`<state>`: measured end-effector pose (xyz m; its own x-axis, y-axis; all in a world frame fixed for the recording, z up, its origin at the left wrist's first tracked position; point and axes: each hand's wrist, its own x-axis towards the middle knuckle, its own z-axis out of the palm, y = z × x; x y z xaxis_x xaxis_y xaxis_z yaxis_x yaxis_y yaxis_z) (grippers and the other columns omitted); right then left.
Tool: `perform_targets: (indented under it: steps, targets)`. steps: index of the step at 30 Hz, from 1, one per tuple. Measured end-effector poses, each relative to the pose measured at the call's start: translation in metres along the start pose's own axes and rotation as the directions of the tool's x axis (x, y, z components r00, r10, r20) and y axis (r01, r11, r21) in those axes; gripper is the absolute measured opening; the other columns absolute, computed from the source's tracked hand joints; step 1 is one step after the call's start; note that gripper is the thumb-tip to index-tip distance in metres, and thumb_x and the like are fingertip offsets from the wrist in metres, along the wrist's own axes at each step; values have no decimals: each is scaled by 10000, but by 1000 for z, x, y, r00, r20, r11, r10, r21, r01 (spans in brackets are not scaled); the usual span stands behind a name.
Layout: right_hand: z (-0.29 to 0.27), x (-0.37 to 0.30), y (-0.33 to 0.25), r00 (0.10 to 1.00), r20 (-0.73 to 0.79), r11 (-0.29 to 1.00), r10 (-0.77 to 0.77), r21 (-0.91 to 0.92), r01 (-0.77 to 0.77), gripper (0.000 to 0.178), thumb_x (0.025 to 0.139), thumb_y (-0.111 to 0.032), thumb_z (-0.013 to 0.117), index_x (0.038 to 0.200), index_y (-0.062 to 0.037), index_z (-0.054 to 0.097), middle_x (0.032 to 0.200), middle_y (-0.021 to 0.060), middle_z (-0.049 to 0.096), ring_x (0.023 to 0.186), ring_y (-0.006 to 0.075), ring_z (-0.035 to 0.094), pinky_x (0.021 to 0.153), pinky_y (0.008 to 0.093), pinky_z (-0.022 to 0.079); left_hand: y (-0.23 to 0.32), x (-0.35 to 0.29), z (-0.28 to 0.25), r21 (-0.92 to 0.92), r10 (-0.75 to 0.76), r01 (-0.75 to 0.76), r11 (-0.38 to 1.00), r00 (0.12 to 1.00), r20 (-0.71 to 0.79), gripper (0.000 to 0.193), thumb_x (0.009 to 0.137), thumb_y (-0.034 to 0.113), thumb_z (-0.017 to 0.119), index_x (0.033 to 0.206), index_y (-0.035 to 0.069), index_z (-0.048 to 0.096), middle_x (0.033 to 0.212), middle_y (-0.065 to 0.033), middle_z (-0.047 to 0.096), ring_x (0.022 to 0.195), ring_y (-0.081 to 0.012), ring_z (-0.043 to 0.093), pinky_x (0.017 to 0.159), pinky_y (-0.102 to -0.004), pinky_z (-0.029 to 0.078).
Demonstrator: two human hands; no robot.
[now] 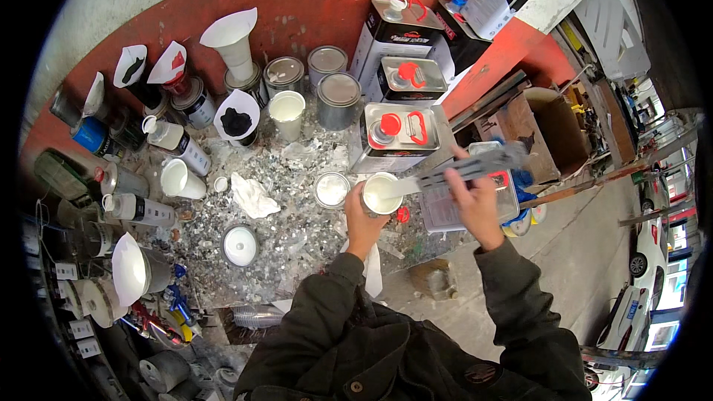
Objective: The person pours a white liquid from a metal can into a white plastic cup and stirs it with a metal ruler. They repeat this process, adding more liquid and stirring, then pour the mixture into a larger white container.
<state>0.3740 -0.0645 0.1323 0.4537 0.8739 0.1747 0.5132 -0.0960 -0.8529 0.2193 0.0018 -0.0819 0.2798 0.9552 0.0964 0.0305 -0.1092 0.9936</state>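
Observation:
My left hand [362, 229] is wrapped round a small cup [369, 206] of white paint near the front edge of the bench. In my right hand [475, 204] is a long grey mixing stick [438, 178] with slots, held at a slant. Its pale, paint-coated end reaches over the cup's mouth; whether it touches the paint I cannot tell. Just left of the cup stands an open tin of white paint [331, 189]. A small red cap [402, 214] lies to its right. Below my right hand is a clear plastic tub [442, 212].
Metal solvent cans [394, 150] with red caps stand behind the cup. Paint tins [339, 104], a white cup [182, 180] and paper strainers [232, 33] crowd the back and left. A crumpled white rag [254, 197] lies on the spattered bench [297, 241]. A cardboard box [531, 134] sits at right.

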Motion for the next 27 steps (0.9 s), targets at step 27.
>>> perform_targets:
  steps: [27]
  targets:
    - [55,90,32,991,130,982,23,185,-47,599,844,-52,776,1390,10,536,1154,116,677,787,108,657,703,268,558,36,-36,-72,71,-194,190,979,979,60,993,758,69,873,1553,77,278,1505,-161,379,1394,-322,432,1120,-476,437]
